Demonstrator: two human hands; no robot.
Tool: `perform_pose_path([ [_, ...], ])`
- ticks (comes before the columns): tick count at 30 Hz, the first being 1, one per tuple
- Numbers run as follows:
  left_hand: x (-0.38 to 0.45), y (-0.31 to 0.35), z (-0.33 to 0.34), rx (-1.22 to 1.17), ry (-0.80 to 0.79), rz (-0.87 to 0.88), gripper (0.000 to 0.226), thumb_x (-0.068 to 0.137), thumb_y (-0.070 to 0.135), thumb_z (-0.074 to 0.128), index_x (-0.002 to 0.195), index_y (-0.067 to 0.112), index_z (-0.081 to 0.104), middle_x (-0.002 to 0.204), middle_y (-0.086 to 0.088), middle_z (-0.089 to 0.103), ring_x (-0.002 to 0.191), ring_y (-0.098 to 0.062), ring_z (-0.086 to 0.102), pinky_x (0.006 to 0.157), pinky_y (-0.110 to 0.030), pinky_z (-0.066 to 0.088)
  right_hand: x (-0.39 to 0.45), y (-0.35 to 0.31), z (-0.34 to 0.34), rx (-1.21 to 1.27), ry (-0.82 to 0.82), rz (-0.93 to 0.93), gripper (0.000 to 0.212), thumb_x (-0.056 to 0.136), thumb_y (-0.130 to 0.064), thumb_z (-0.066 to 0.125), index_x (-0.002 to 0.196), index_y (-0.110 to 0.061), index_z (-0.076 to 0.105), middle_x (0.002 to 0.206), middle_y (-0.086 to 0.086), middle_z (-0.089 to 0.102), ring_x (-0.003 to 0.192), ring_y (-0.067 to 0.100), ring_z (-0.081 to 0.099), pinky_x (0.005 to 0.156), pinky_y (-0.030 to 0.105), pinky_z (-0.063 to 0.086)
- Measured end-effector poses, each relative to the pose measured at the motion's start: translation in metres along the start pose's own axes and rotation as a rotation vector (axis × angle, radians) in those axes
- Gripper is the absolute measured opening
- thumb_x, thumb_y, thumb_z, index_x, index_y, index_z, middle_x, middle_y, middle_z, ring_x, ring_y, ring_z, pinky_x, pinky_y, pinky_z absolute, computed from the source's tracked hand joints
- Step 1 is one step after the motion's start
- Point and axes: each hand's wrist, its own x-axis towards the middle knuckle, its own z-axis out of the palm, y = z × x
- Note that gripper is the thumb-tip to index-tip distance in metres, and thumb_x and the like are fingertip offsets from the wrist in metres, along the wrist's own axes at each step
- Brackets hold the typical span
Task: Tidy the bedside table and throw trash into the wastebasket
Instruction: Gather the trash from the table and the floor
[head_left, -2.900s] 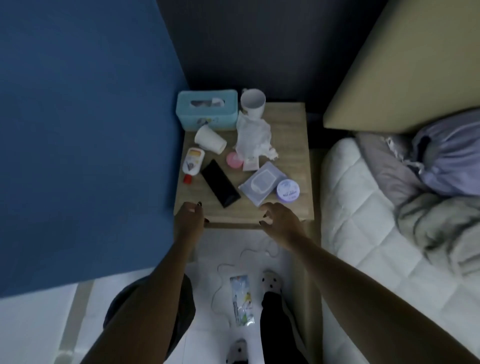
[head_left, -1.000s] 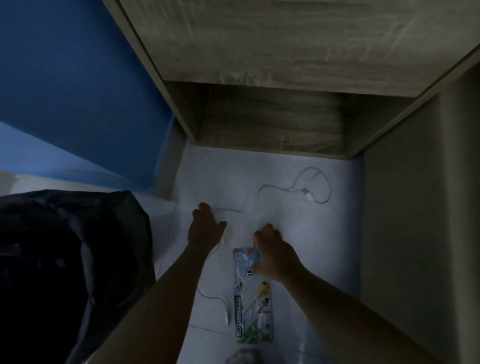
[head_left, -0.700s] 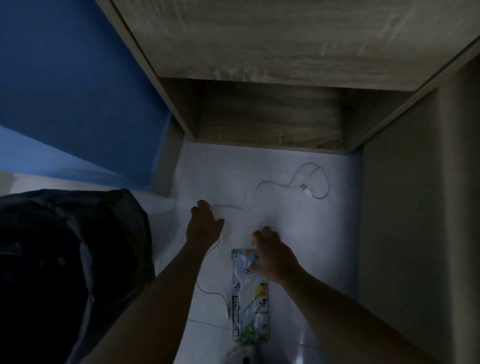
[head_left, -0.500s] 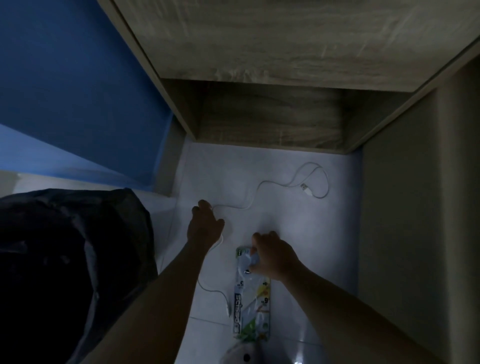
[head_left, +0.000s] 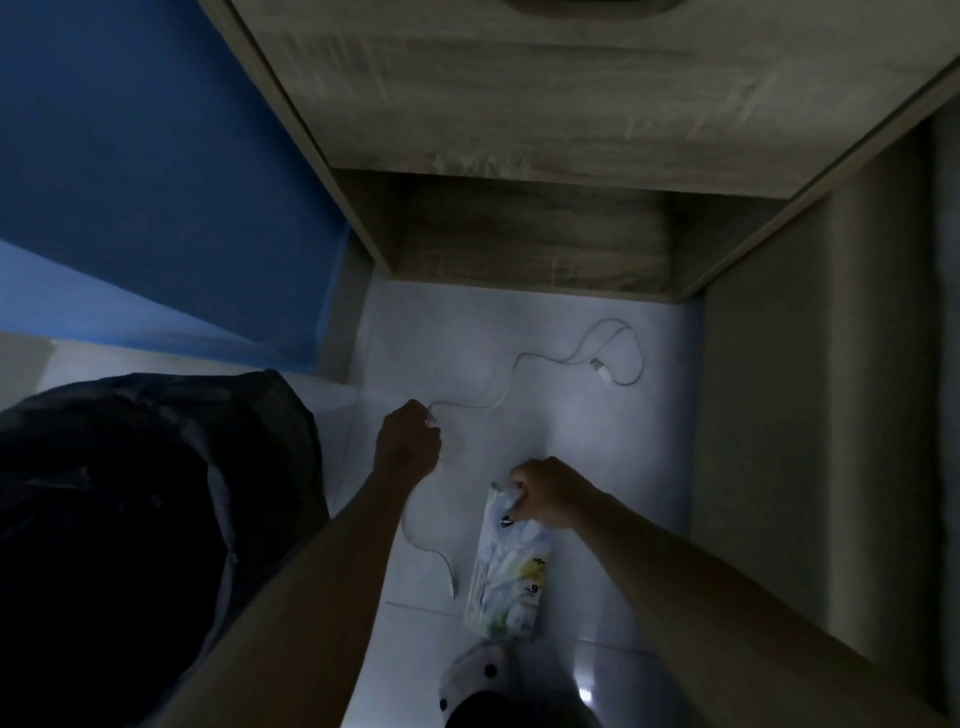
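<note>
A white charging cable (head_left: 519, 358) snakes over the pale floor below the wooden bedside table (head_left: 571, 104). My left hand (head_left: 408, 439) is curled round the cable near its middle; one end trails back past my wrist. A printed plastic wrapper (head_left: 511, 566) lies flat on the floor. My right hand (head_left: 545, 491) pinches the wrapper's far end. A black-lined wastebasket (head_left: 156, 493) stands at the left.
The blue wall (head_left: 156, 182) runs along the left. The side of the bed (head_left: 831, 389) closes off the right. The cable's USB plug (head_left: 601, 370) lies near the table's base. A slipper with dark dots (head_left: 478, 675) shows at the bottom edge.
I dropped from the tabletop to the floor. My left hand closed round the cable and my right hand gathered the wrapper's far end, which now crumples upward.
</note>
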Motion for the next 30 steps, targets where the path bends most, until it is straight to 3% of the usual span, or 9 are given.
perform_pose_path([
  [3,-0.017,0.011,-0.017,0.108,-0.032,0.083,0.019,0.086,0.006,0.056,0.096,0.008,0.072,0.107,-0.011,0.071,0.103,-0.026,0.066,0.087,-0.029,0.050,-0.026,-0.011,-0.022,0.014,0.039,0.021,0.050,0.070,-0.039,0.078,0.056,-0.017,0.036,0.081,0.014,0.062,0.085,0.028,0.063,0.064,0.026,0.036],
  [8,-0.061,0.050,-0.064,0.214,-0.057,0.175,0.025,0.092,0.015,0.055,0.112,0.008,0.068,0.118,-0.010,0.068,0.110,-0.023,0.063,0.093,-0.027,0.047,-0.084,-0.035,-0.073,0.020,0.068,0.069,0.045,0.070,-0.034,0.077,0.058,-0.013,0.039,0.068,0.008,0.055,0.071,0.024,0.055,0.060,0.027,0.037],
  [12,-0.095,0.099,-0.114,0.120,-0.054,0.183,0.022,0.092,0.015,0.055,0.100,0.006,0.073,0.104,-0.012,0.073,0.096,-0.025,0.069,0.084,-0.034,0.055,-0.138,-0.059,-0.127,0.026,0.109,0.102,0.046,0.070,-0.032,0.075,0.056,-0.014,0.035,0.059,0.003,0.047,0.069,0.022,0.052,0.051,0.028,0.032],
  [15,-0.127,0.142,-0.158,0.074,-0.072,0.213,0.023,0.094,0.017,0.052,0.097,0.005,0.071,0.100,-0.011,0.074,0.092,-0.025,0.068,0.076,-0.031,0.052,-0.185,-0.081,-0.176,0.043,0.138,0.132,0.048,0.070,-0.031,0.076,0.055,-0.015,0.033,0.065,0.005,0.053,0.078,0.025,0.059,0.053,0.029,0.031],
  [17,-0.153,0.168,-0.189,0.057,-0.104,0.236,0.023,0.094,0.017,0.051,0.094,0.003,0.069,0.097,-0.011,0.073,0.089,-0.026,0.067,0.073,-0.031,0.050,-0.220,-0.100,-0.216,0.004,0.117,0.146,0.047,0.071,-0.033,0.076,0.056,-0.018,0.035,0.088,0.012,0.065,0.094,0.027,0.063,0.062,0.024,0.033],
  [20,-0.186,0.207,-0.237,0.029,-0.171,0.255,0.027,0.094,0.019,0.044,0.093,0.005,0.067,0.089,-0.010,0.073,0.080,-0.022,0.068,0.070,-0.032,0.054,-0.270,-0.121,-0.278,-0.009,0.149,0.160,0.024,0.075,-0.033,0.075,0.085,-0.014,0.063,0.115,0.012,0.065,0.110,0.027,0.060,0.074,0.024,0.042],
  [22,-0.205,0.239,-0.278,0.001,-0.170,0.288,0.031,0.096,0.020,0.040,0.082,0.010,0.065,0.071,0.000,0.066,0.063,-0.011,0.062,0.054,-0.022,0.046,-0.302,-0.133,-0.326,0.029,0.227,0.172,0.043,0.074,-0.033,0.075,0.107,-0.008,0.065,0.108,0.009,0.064,0.103,0.020,0.060,0.067,0.021,0.041],
  [25,-0.233,0.287,-0.337,-0.037,-0.145,0.346,0.036,0.096,0.017,0.044,0.060,0.017,0.051,0.057,0.002,0.055,0.053,-0.008,0.052,0.043,-0.015,0.034,-0.350,-0.152,-0.393,0.105,0.343,0.185,0.044,0.067,-0.038,0.077,0.103,-0.013,0.068,0.099,0.002,0.066,0.090,0.011,0.059,0.060,0.015,0.036],
  [30,-0.272,0.368,-0.444,-0.231,-0.140,0.413,0.021,0.089,0.015,0.053,0.081,0.003,0.068,0.063,-0.005,0.059,0.053,-0.013,0.054,0.046,-0.020,0.039,-0.394,-0.160,-0.492,0.316,0.505,0.179,0.054,0.060,-0.051,0.073,0.101,-0.016,0.070,0.099,0.006,0.071,0.090,0.016,0.067,0.080,0.034,0.052],
])
